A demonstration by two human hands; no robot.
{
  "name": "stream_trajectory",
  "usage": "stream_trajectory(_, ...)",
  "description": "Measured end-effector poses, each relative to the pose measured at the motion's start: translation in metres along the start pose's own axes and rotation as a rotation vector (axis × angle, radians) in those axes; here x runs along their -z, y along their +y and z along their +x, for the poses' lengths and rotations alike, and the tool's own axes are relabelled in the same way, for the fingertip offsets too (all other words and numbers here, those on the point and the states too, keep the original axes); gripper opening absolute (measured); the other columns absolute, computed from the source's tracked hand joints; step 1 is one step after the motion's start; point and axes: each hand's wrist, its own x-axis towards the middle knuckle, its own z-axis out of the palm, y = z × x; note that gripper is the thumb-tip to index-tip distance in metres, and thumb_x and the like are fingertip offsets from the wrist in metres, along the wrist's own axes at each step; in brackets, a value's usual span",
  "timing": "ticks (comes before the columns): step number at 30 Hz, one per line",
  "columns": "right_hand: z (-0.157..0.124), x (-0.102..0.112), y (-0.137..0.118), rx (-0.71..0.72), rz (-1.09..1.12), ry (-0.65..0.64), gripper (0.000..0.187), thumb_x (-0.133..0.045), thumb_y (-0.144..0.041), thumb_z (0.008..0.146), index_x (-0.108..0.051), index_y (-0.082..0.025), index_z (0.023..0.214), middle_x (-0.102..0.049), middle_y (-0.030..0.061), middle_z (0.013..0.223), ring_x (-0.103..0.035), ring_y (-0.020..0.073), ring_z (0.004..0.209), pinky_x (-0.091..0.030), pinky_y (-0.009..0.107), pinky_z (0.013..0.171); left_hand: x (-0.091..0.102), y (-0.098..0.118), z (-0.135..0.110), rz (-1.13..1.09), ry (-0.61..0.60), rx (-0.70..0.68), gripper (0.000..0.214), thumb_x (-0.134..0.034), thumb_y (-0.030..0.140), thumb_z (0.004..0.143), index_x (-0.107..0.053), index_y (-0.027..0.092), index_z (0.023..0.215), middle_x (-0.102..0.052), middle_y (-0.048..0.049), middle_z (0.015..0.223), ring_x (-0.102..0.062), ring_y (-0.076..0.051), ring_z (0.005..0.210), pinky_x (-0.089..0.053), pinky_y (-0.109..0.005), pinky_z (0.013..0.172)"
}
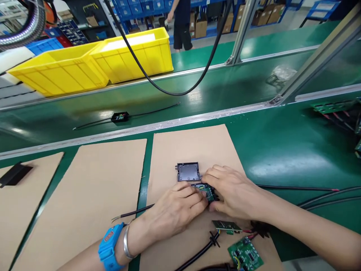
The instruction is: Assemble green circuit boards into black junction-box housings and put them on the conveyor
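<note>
Head view: both forearms reach in from below, hands meeting palms-down over a cardboard sheet (pixel 197 146). The left hand (pixel 177 207), a blue wristband behind it, and the right hand (pixel 231 192) curl their fingers narrowly onto a small green circuit board (pixel 207 191) pinched between their fingertips. A black plastic cover (pixel 188 172) lies just beyond.

The green circuit board (pixel 207 190) shows only as a sliver between the fingers of the left hand (pixel 175 209) and right hand (pixel 232 192); their grip on it is hidden; the black wire (pixel 132 214) vanishes under the left palm; far beyond the fingers, the top edge cuts off a person (pixel 182 26).
</note>
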Motion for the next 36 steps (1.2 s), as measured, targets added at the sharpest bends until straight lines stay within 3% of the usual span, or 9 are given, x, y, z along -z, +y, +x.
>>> stream_trajectory(7, 0.002, 0.002, 0.0, -0.005, 0.031, -0.011, 0.05, -0.081, -0.025, 0.069, -0.06, -0.017, 0.113, -0.062, 0.0074, 0.107, -0.053, 0.0255, 0.102, -0.043, 0.039, 0.09, 0.007, -0.006, 0.003, -0.11, 0.002, -0.021, 0.029, -0.044, 0.009, 0.093, -0.057, 0.017, 0.118, -0.067, -0.0062, 0.101, -0.057, -0.02, 0.103, -0.044, -0.035, 0.094)
stream_trajectory(12, -0.02, 0.015, 0.016, 0.008, 0.185, 0.006, 0.061, -0.077, -0.043, 0.077, -0.051, -0.018, 0.127, -0.059, 0.0086, 0.12, -0.053, 0.023, 0.111, -0.045, 0.033, 0.093, 0.002, -0.004, 0.001, -0.089, 0.028, 0.005, 0.033, -0.045, 0.005, 0.09, -0.055, 0.017, 0.119, -0.066, -0.0059, 0.106, -0.056, -0.021, 0.105, -0.044, -0.036, 0.096)
stream_trajectory(14, -0.032, 0.019, 0.024, -0.059, 0.169, 0.035, 0.046, -0.068, -0.039, 0.086, -0.053, -0.018, 0.123, -0.059, 0.0093, 0.119, -0.055, 0.0224, 0.109, -0.046, 0.033, 0.091, 0.001, -0.002, 0.002, -0.076, 0.039, 0.014, 0.034, -0.048, 0.005, 0.087, -0.054, 0.017, 0.118, -0.065, -0.0062, 0.106, -0.056, -0.021, 0.103, -0.044, -0.037, 0.096)
stream_trajectory(16, -0.039, 0.017, 0.028, -0.084, 0.147, 0.051, 0.02, -0.055, -0.026, 0.094, -0.058, -0.018, 0.112, -0.062, 0.008, 0.107, -0.058, 0.0207, 0.098, -0.047, 0.032, 0.084, 0.001, -0.001, 0.003, -0.066, 0.044, 0.019, 0.034, -0.05, 0.005, 0.085, -0.055, 0.017, 0.116, -0.064, -0.0068, 0.105, -0.057, -0.021, 0.099, -0.045, -0.037, 0.094)
stream_trajectory(17, -0.039, 0.015, 0.028, -0.069, 0.149, 0.056, 0.016, -0.048, -0.02, 0.096, -0.06, -0.018, 0.106, -0.063, 0.0074, 0.101, -0.058, 0.0199, 0.093, -0.047, 0.032, 0.081, 0.001, 0.0, 0.003, -0.062, 0.046, 0.022, 0.033, -0.05, 0.006, 0.085, -0.055, 0.017, 0.115, -0.064, -0.0071, 0.105, -0.056, -0.021, 0.097, -0.045, -0.037, 0.093)
stream_trajectory(23, -0.024, -0.002, 0.018, 0.123, 0.16, 0.092, 0.026, -0.035, -0.004, 0.089, -0.059, -0.015, 0.092, -0.056, 0.0056, 0.08, -0.048, 0.0184, 0.076, -0.041, 0.031, 0.066, 0.001, 0.001, 0.004, -0.033, 0.03, 0.056, 0.027, -0.05, 0.007, 0.081, -0.058, 0.016, 0.106, -0.06, -0.0089, 0.111, -0.053, -0.022, 0.094, -0.046, -0.037, 0.088)
stream_trajectory(29, -0.021, -0.001, 0.015, 0.115, -0.042, 0.04, 0.029, -0.035, 0.003, 0.076, -0.057, -0.016, 0.078, -0.055, 0.0055, 0.078, -0.044, 0.0185, 0.071, -0.032, 0.032, 0.057, -0.002, 0.001, 0.001, 0.043, -0.028, 0.003, 0.036, -0.049, 0.007, 0.079, -0.058, 0.014, 0.113, -0.044, -0.0052, 0.146, -0.053, -0.023, 0.098, -0.046, -0.04, 0.09)
stream_trajectory(36, -0.017, 0.0, 0.008, 0.151, -0.246, -0.005, 0.02, -0.047, 0.001, 0.073, -0.057, -0.016, 0.076, -0.059, 0.0062, 0.077, -0.046, 0.0195, 0.072, -0.027, 0.034, 0.052, 0.005, 0.009, 0.005, 0.066, -0.064, 0.047, 0.027, -0.045, 0.009, 0.087, -0.057, 0.014, 0.11, -0.05, -0.0086, 0.141, -0.054, -0.026, 0.108, -0.043, -0.044, 0.099)
